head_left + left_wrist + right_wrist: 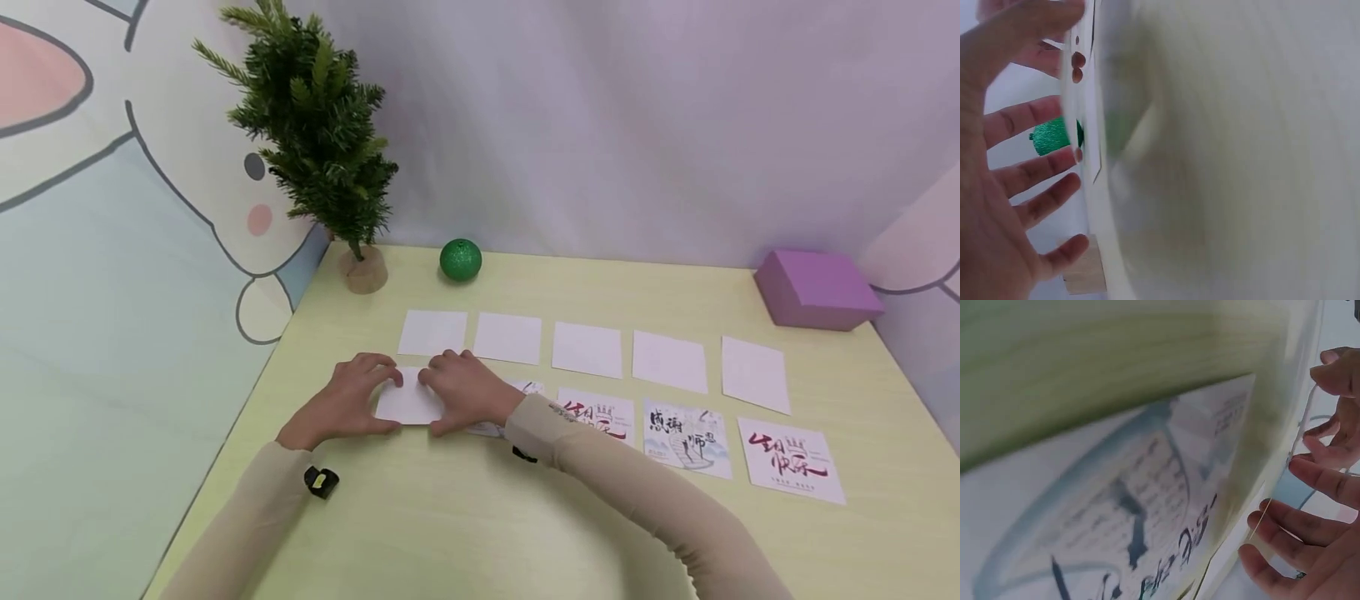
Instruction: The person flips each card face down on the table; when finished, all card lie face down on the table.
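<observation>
A white card (408, 398), blank on the side that shows, is held between both hands at the left end of the front row. My left hand (352, 398) grips its left side, thumb at the near edge and fingers toward the far edge. From the other side my right hand (468, 392) holds it the same way; in the right wrist view the thumb (1335, 375) and a fingertip meet its edges. Under the right wrist lies a printed card (1147, 506), partly covered by that hand in the head view.
Several printed cards (686, 437) continue the front row to the right. Behind them runs a row of blank white cards (508, 337). A small artificial fir tree (322, 125) on a wooden base, a green glittery ball (461, 260) and a purple box (821, 290) stand along the back.
</observation>
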{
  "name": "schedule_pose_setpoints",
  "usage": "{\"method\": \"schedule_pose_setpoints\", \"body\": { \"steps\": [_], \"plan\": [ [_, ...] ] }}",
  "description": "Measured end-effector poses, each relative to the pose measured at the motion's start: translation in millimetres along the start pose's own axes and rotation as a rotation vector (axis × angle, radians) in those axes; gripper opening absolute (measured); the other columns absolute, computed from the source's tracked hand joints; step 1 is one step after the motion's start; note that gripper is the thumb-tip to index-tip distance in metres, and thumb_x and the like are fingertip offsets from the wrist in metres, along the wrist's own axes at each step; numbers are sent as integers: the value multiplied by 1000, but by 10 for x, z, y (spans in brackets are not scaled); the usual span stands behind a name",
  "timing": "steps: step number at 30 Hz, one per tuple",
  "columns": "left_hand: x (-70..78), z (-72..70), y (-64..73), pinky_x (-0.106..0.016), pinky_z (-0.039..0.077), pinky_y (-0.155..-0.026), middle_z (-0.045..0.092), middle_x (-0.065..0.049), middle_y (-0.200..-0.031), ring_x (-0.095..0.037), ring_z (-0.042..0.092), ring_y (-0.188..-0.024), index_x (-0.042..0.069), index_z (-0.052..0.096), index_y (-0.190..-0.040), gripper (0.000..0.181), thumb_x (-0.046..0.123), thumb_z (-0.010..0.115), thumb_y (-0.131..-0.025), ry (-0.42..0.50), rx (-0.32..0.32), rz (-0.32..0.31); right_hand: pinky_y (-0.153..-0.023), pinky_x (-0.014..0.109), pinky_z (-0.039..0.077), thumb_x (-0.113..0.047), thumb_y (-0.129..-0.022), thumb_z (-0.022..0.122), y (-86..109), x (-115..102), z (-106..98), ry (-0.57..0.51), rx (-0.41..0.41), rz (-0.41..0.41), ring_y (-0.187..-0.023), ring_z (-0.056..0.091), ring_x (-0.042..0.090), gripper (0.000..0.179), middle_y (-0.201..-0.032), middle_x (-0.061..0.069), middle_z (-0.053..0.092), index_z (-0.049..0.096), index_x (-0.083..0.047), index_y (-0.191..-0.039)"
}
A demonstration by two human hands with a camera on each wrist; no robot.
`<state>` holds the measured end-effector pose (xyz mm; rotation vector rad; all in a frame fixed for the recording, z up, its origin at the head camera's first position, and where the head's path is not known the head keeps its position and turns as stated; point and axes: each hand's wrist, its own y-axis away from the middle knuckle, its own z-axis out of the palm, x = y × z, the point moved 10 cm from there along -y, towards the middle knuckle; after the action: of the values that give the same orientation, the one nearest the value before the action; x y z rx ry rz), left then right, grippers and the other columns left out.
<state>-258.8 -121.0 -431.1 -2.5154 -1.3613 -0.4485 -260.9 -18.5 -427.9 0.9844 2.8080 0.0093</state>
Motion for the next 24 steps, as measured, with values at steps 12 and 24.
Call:
{"method": "schedule_pose_setpoints", "body": {
  "steps": [12,24],
  "plan": [
    [16,221,-52,-60,37,-91,53,-12,-130,-35,42,-126,19,62,-108,49,41,84,-69,-24,-55,-15,-89,40,45,-51,-79,67,92,62,196,117,-56,23,-115,50,20,54,-127,2,55,61,-20,-121],
    [693,306,-495,-56,35,-99,53,-11,-133,-30,41,-130,17,59,-123,68,49,83,-68,0,-37,158,-98,48,43,-53,-77,71,687,501,-25,2,-32,131,-127,47,27,68,-137,7,52,54,-18,-134]
  ]
}}
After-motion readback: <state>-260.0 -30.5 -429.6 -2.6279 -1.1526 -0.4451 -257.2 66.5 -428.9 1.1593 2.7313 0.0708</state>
